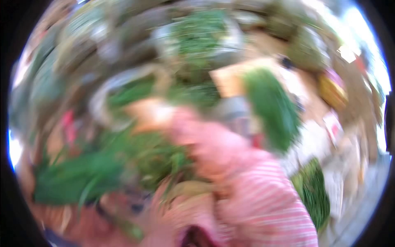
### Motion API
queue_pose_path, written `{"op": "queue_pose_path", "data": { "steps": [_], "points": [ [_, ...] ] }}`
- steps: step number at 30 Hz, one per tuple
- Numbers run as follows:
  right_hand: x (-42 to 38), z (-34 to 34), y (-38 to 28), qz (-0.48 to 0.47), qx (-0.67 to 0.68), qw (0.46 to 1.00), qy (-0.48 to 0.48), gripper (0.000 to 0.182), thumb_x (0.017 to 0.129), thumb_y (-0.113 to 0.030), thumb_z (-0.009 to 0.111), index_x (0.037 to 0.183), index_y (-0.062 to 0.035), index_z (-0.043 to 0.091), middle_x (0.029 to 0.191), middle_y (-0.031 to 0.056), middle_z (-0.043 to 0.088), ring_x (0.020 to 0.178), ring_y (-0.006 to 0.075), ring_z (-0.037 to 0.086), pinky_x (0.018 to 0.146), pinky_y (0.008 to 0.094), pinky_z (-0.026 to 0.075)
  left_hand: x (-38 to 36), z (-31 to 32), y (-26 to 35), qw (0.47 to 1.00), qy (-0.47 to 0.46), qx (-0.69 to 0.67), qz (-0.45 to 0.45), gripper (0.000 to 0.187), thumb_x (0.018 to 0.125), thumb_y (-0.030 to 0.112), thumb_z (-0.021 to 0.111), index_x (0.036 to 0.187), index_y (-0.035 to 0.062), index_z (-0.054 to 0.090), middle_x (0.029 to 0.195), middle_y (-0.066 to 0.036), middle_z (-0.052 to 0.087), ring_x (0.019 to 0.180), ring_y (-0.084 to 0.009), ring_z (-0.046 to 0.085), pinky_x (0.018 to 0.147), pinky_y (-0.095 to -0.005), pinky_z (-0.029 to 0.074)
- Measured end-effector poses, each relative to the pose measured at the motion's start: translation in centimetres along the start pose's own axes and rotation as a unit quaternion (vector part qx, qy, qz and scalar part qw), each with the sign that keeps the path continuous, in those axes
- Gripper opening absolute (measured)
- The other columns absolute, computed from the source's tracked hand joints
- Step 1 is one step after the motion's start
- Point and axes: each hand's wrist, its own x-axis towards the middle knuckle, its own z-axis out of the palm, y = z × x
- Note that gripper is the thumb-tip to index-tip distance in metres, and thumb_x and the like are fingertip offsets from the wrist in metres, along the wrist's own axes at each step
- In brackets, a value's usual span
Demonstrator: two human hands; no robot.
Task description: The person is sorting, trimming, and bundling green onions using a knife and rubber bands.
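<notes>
Strong motion blur covers the view. My right arm, in a pink striped sleeve [263,185], reaches up and to the left. At its end my right hand [150,114] is a smear over loose greens, beside an open white sack [101,101] with greens inside. Its fingers cannot be told apart. A large bunch of long green leaves [78,177] lies at the lower left, and tangled green stalks [156,154] are just below my right hand. I cannot make out my left hand; greens and blur hide the area around it.
A bundle of thin green leaves [273,109] rests on a pale board [226,80] to the right. Another green bundle [314,193] is at the lower right. Farther back stand a sack heaped with greens [199,35] and several full sacks [66,61].
</notes>
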Motion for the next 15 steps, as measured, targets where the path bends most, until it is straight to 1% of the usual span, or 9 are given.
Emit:
{"op": "queue_pose_path", "data": {
  "steps": [1,3,6,8,10,12,14,15],
  "points": [
    [0.9,0.4,-1.7,-0.048,0.054,0.997,0.013,0.045,0.072,-0.035,0.064,0.106,-0.0058,0.059,0.088,0.0116,0.064,0.075,0.0234,0.061,0.067,0.0367,0.049,-0.1,-0.1,-1.9,0.999,-0.018,0.025,-0.041,0.028,0.093,0.032,0.043,0.077,0.0104,0.035,0.077,-0.005,0.036,0.088,-0.0271,0.043,0.099,-0.0517,0.035],
    [0.6,2.8,-5.2,-0.094,0.119,0.988,0.010,0.044,0.075,-0.035,0.063,0.108,-0.0056,0.058,0.091,0.0108,0.063,0.079,0.0222,0.060,0.069,0.0357,0.049,-0.4,0.0,-5.5,0.991,-0.054,0.068,-0.105,0.026,0.093,0.032,0.043,0.081,0.0104,0.036,0.081,-0.006,0.037,0.091,-0.0269,0.043,0.100,-0.0506,0.033],
    [-3.1,6.3,-6.7,-0.093,0.257,0.961,-0.042,0.044,0.079,-0.035,0.060,0.111,-0.0053,0.057,0.095,0.0097,0.063,0.084,0.0204,0.059,0.073,0.0343,0.048,-0.9,-0.3,-9.3,0.975,-0.096,0.127,-0.156,0.023,0.093,0.032,0.043,0.087,0.0103,0.039,0.088,-0.007,0.040,0.096,-0.0266,0.042,0.102,-0.0491,0.030],
    [-6.8,7.8,-6.7,-0.071,0.379,0.917,-0.096,0.043,0.081,-0.035,0.058,0.113,-0.0051,0.056,0.098,0.0089,0.062,0.088,0.0192,0.058,0.076,0.0333,0.047,-0.9,-1.8,-10.5,0.967,-0.099,0.165,-0.168,0.022,0.093,0.032,0.043,0.091,0.0103,0.041,0.092,-0.008,0.042,0.099,-0.0264,0.041,0.103,-0.0481,0.028],
    [-9.9,9.7,-7.0,-0.035,0.518,0.839,-0.163,0.043,0.084,-0.035,0.056,0.115,-0.0049,0.055,0.101,0.0081,0.061,0.091,0.0181,0.057,0.078,0.0324,0.046,-0.9,-5.2,-10.3,0.961,-0.089,0.204,-0.165,0.023,0.093,0.033,0.043,0.095,0.0103,0.043,0.096,-0.010,0.044,0.102,-0.0263,0.041,0.104,-0.0471,0.026],
    [-13.8,10.3,-6.8,-0.006,0.654,0.718,-0.240,0.043,0.086,-0.035,0.054,0.117,-0.0047,0.054,0.104,0.0074,0.061,0.095,0.0169,0.056,0.081,0.0314,0.046,-0.4,-9.9,-8.8,0.952,-0.050,0.262,-0.147,0.024,0.092,0.033,0.043,0.099,0.0102,0.045,0.100,-0.011,0.046,0.105,-0.0261,0.040,0.105,-0.0460,0.024],
    [-16.5,11.3,-7.8,0.006,0.732,0.600,-0.323,0.042,0.089,-0.034,0.052,0.119,-0.0045,0.053,0.108,0.0066,0.060,0.098,0.0157,0.055,0.083,0.0304,0.045,-1.1,-18.3,-3.4,0.936,0.025,0.335,-0.107,0.025,0.092,0.033,0.043,0.103,0.0102,0.047,0.104,-0.012,0.047,0.109,-0.0259,0.040,0.106,-0.0450,0.022],
    [-17.7,11.5,-7.9,0.012,0.751,0.561,-0.349,0.042,0.090,-0.034,0.051,0.120,-0.0044,0.053,0.109,0.0062,0.060,0.100,0.0151,0.055,0.084,0.0300,0.045,-1.8,-22.9,-0.1,0.924,0.058,0.366,-0.091,0.027,0.092,0.033,0.043,0.105,0.0102,0.048,0.106,-0.012,0.048,0.110,-0.0258,0.040,0.107,-0.0445,0.021]
  ]
}}
